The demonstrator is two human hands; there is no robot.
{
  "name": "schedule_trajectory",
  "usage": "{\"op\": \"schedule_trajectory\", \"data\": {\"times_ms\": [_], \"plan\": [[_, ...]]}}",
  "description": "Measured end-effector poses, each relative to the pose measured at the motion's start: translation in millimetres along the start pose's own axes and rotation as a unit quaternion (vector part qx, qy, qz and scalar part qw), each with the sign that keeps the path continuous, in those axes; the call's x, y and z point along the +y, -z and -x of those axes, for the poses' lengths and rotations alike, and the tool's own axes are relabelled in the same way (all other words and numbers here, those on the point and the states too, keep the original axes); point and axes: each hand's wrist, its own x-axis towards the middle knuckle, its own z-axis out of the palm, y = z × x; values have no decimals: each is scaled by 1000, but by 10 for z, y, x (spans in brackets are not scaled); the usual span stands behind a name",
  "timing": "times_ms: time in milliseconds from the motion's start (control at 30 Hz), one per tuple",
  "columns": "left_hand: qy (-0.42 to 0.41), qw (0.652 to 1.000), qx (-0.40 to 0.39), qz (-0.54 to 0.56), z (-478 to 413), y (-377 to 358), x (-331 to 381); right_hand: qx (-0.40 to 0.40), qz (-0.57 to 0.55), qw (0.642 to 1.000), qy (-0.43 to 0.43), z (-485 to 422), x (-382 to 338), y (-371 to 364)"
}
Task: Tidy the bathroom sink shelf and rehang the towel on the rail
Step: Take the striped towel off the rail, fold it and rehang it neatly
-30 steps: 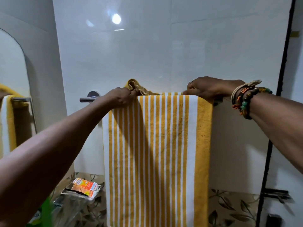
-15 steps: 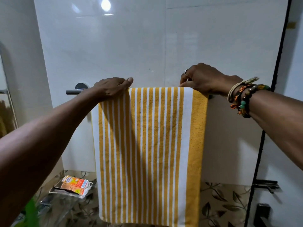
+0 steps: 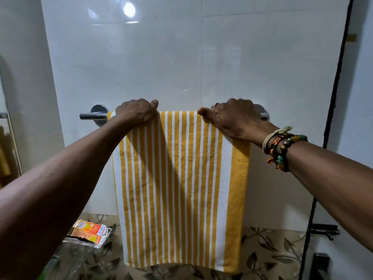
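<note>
A yellow and white striped towel (image 3: 179,188) hangs flat over the chrome rail (image 3: 91,116) on the white tiled wall. My left hand (image 3: 135,113) rests on the towel's top left corner, fingers curled over the rail. My right hand (image 3: 232,118), with bracelets on the wrist, grips the towel's top right part on the rail. The rail's right end (image 3: 263,116) pokes out past my right hand. The bar under the towel is hidden.
A glass shelf (image 3: 80,257) at the lower left carries an orange and white carton (image 3: 90,231). A mirror edge (image 3: 8,150) lies at the far left. A black vertical frame (image 3: 331,126) stands at the right, with dark fittings (image 3: 323,229) below it. Leaf-patterned tiles run below.
The bunched fold at the towel's top has been smoothed flat. Both hands have slid apart along the rail, and the towel now sits spread wider on it.
</note>
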Motion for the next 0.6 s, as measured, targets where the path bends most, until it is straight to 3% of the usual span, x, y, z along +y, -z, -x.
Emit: {"op": "schedule_trajectory", "data": {"times_ms": [67, 167, 300, 500, 600], "plan": [[10, 1000, -5, 0, 32, 14, 17, -24, -2, 1000, -11, -43, 24, -21], [-19, 999, 0, 36, 63, 39, 17, -124, -57, 990, -44, -211, 86, 13], [-90, 983, 84, 135, 172, 32, -130, -210, -114, 969, -70, -346, 139, -4], [-108, 987, 120, -1, 195, -69, -177, -196, -128, 968, -91, -364, 138, -35], [-111, 987, 118, 13, 172, -72, -184, -174, -115, 971, -117, -344, 106, -15]]}}
